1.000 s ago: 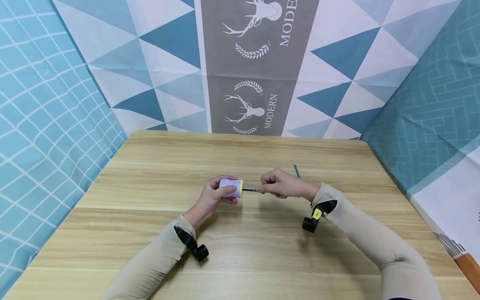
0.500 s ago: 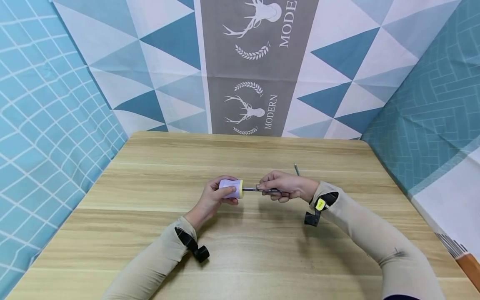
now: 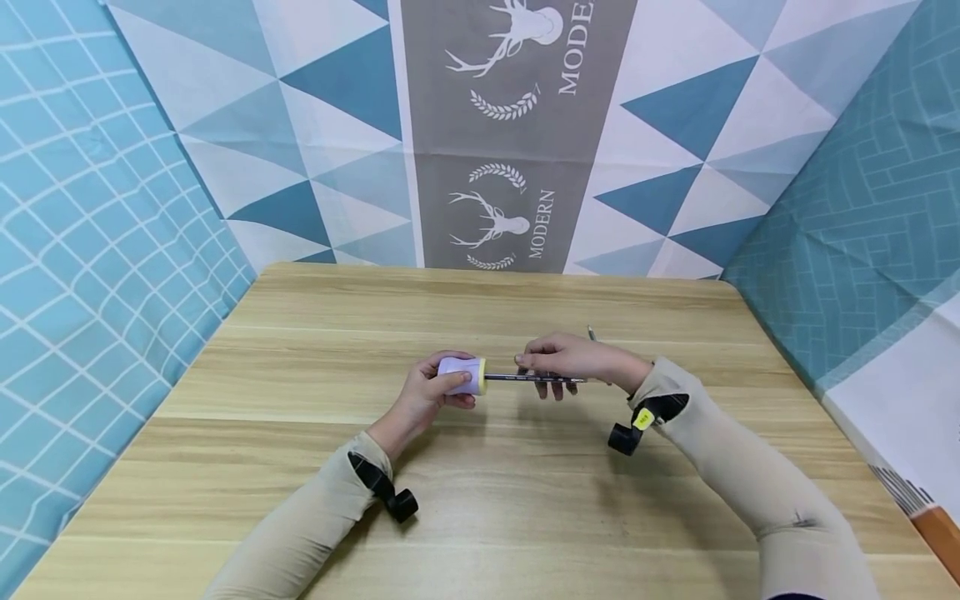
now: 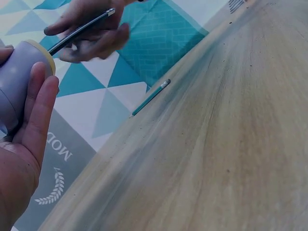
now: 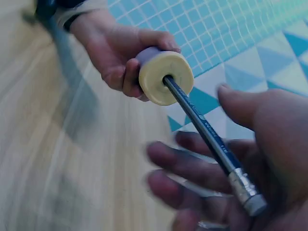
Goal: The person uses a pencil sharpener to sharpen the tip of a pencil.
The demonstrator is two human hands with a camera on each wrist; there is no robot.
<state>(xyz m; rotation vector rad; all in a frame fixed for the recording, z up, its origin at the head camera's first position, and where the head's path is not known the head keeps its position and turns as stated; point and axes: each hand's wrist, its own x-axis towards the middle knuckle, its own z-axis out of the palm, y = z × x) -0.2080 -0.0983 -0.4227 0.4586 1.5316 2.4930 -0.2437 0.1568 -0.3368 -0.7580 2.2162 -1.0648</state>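
A purple pencil sharpener [image 3: 460,377] with a pale yellow end face is gripped by my left hand [image 3: 423,396], the thumb lying along its side. From the hole in that yellow face [image 5: 159,91] sticks a dark pencil [image 5: 204,127] with lettering, a silver ferrule and a worn eraser at its free end. My right hand [image 3: 573,358] is around the pencil's outer part with thumb and fingers spread apart, as the right wrist view shows. Its fingers look slightly blurred there. The pencil's inner end is hidden inside the sharpener.
A second pencil, teal [image 4: 150,97], lies on the wooden table [image 3: 337,333] beyond my right hand, partly hidden by it in the head view. Patterned cloth [image 3: 495,125] hangs behind the table and at both sides.
My right hand pinched the pencil close to the sharpener, then slid along it to the right. Its fingers have now loosened and spread. My left hand and the sharpener have stayed in place.
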